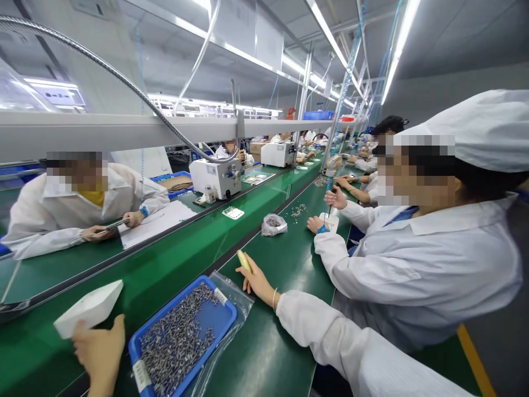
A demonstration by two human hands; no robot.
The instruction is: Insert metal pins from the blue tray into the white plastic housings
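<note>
At the lower left, my left hand (101,353) has its thumb spread, and its blurred fingers are at the lower edge of a tilted white box-like part (88,309). A firm grip on it does not show. My right hand (258,282) reaches over the green bench, fingers apart. A pale yellow sleeve (244,261), seemingly a finger cot, lies along one of its digits. Between my hands sits a blue tray (225,318) of small dark metallic pieces (177,342) resembling screws. A clear plastic bag (237,295) lies under the tray's right side.
A green conveyor belt (165,256) runs into the distance, carrying a white plate (233,213). A small bag of parts (274,225) and loose pieces (300,210) lie ahead. A co-worker (413,264) sits close on the right; another person (82,209) works across the belt.
</note>
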